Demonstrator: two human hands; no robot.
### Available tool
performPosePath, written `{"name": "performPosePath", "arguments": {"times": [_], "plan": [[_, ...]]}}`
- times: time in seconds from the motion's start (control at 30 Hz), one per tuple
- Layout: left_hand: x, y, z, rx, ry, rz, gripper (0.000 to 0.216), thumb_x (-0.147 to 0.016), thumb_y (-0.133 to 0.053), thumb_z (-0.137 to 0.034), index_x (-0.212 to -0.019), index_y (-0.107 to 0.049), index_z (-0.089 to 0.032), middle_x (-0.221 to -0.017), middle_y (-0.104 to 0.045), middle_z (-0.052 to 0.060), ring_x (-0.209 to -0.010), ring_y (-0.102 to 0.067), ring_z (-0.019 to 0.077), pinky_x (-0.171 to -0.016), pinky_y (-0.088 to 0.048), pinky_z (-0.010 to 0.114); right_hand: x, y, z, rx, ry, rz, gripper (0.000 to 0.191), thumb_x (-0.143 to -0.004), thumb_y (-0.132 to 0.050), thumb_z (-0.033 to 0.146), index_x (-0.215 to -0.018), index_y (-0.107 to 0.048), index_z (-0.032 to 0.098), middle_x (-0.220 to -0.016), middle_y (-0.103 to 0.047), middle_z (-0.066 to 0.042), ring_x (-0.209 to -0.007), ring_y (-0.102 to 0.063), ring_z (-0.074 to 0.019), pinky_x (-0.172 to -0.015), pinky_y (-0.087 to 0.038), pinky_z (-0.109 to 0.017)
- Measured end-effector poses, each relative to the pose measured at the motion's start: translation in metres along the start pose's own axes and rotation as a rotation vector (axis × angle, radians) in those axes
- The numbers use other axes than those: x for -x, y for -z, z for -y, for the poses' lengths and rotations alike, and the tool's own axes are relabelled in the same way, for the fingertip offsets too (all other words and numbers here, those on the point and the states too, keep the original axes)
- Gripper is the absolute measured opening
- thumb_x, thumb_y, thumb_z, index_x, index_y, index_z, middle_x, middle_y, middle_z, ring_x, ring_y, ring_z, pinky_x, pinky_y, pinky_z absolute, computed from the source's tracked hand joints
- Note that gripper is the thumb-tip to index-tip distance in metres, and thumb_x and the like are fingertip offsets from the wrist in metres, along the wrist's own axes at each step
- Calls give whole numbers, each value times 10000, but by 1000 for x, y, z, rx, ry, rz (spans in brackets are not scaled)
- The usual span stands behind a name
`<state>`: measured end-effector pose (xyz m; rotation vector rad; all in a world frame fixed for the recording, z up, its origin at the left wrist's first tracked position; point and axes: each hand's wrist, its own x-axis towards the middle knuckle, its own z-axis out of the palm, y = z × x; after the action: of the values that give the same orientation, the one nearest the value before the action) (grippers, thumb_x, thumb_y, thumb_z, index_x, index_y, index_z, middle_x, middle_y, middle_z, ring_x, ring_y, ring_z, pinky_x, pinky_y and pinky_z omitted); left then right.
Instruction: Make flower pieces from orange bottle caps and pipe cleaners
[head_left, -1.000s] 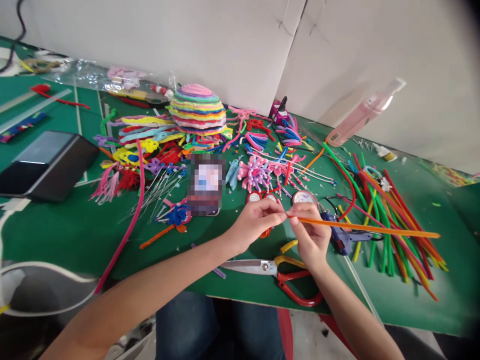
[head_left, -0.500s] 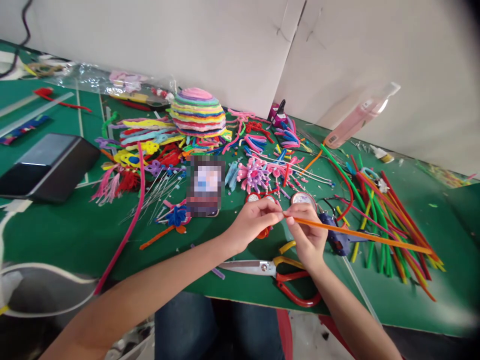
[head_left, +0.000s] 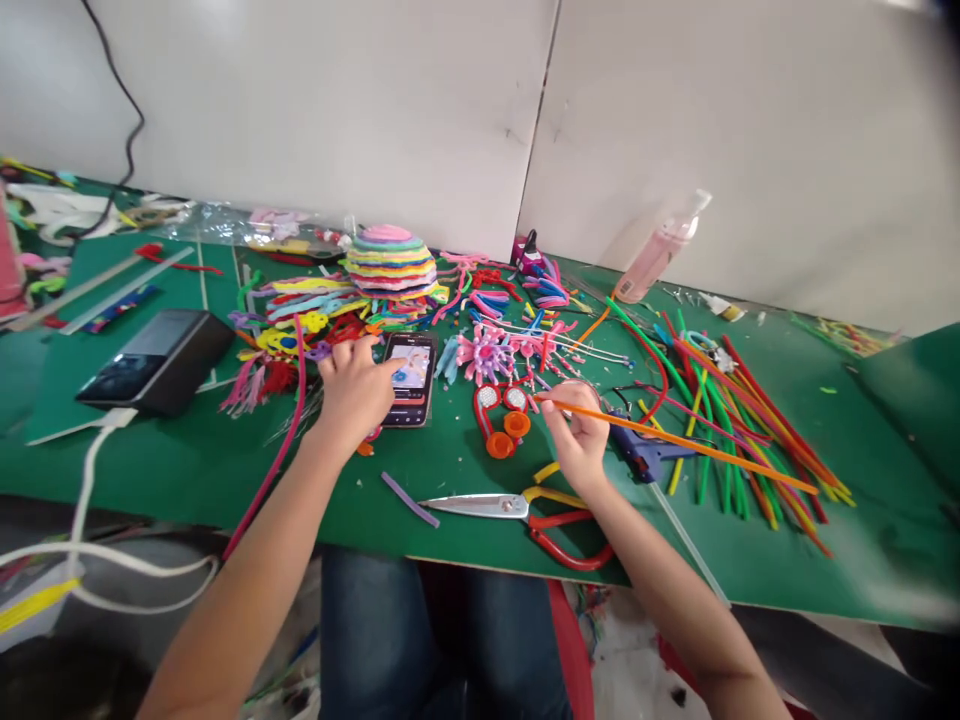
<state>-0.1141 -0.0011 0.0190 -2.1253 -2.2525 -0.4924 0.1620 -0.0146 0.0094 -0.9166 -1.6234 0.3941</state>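
My right hand (head_left: pixel 577 435) pinches one end of an orange pipe cleaner (head_left: pixel 697 443), which stretches out to the right over the table. With fingers spread, my left hand (head_left: pixel 356 385) is at a phone (head_left: pixel 409 395), a finger over its lit screen. Between the hands lies a red and orange pipe-cleaner piece (head_left: pixel 501 442) with white studded discs. Large scissors (head_left: pixel 480 506) with red and yellow handles lie in front of my right hand, their blades pointing left. A short purple pipe cleaner (head_left: pixel 409 499) is by their tip.
A blue glue gun (head_left: pixel 645 450) and a bundle of coloured pipe cleaners (head_left: pixel 750 430) lie to the right. Behind are a striped dome (head_left: pixel 391 265), pink pipe-cleaner flowers (head_left: pixel 487 352) and a pink bottle (head_left: pixel 660 255). A black box-shaped device (head_left: pixel 161 360) with a white cable stands left.
My left hand has let go of the orange pipe cleaner and moved left to the phone. My right hand still holds the pipe cleaner. The view has shifted.
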Motion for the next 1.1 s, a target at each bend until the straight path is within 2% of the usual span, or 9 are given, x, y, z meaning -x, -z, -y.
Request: {"name": "performPosePath", "arguments": {"times": [0.1,0.17,0.23,0.3,0.4,0.53,0.7,0.9,1.1], "plan": [[3,5,0,75,3,-141,434,-900,-372,-224,-1284,-573,-251,-1316,-448,120,-1196,-381,341,-982,-292,486,-1,0,-2,-50,-13,-35,105,-855,-584,254,-844,-688,245,-810,-660,-19,-780,-602,-169,-751,-488,-367],[4,13,-1,117,16,-232,411,-915,-371,-277,-1261,-591,-243,-1200,-517,108,-1149,-419,315,-996,-294,456,-2,0,-4,-102,-38,-64,104,-854,-590,266,-817,-683,239,-805,-661,-19,-781,-598,-166,-735,-484,-352],[7,18,1,81,-2,-203,367,-907,-378,-253,-1078,-702,-250,-1097,-554,88,-1119,-427,329,-957,-312,469,-4,1,-8,-111,-72,-87,122,-852,-593,288,-787,-677,227,-800,-666,-23,-777,-593,-164,-721,-478,-341],[16,18,4,0,-63,-131,373,-881,-391,-184,-933,-751,-266,-1163,-547,69,-1148,-398,359,-919,-312,499,-6,1,-11,-81,-114,-93,156,-853,-588,319,-773,-673,216,-800,-669,-30,-777,-591,-165,-715,-473,-338],[38,8,8,-93,-116,-124,372,-855,-433,-130,-981,-743,-290,-1383,-453,50,-1242,-327,363,-962,-259,539,-6,1,-14,-73,-152,-74,184,-850,-582,346,-779,-675,203,-797,-667,-37,-775,-586,-166,-685,-464,-323],[56,-3,9,-92,-113,-83,408,-846,-437,-111,-1078,-713,-303,-1422,-436,70,-1249,-326,352,-971,-258,540,-5,-1,-12,-82,-136,-45,187,-846,-584,344,-786,-683,198,-790,-666,-36,-746,-577,-157,-624,-440,-299],[54,-4,9,-93,-103,-102,409,-850,-444,-133,-1074,-711,-347,-1396,-464,53,-1227,-348,343,-955,-273,528,-6,0,-10,-49,-114,-41,195,-843,-585,355,-776,-690,204,-778,-676,-33,-731,-577,-161,-624,-444,-308],[54,-7,9,-101,-114,-121,401,-890,-388,-167,-1077,-716,-302,-1388,-473,73,-1213,-347,346,-951,-262,523,-5,-1,-8,-53,-129,-18,199,-848,-574,360,-766,-686,218,-777,-691,-35,-771,-592,-174,-644,-458,-320],[41,-8,12,-129,-133,-42,393,-877,-397,-165,-1017,-739,-301,-1417,-439,72,-1211,-343,365,-937,-273,541,-5,-2,-8,-77,-130,-17,189,-844,-581,354,-760,-678,216,-777,-690,-34,-777,-598,-174,-654,-467,-320]]}}
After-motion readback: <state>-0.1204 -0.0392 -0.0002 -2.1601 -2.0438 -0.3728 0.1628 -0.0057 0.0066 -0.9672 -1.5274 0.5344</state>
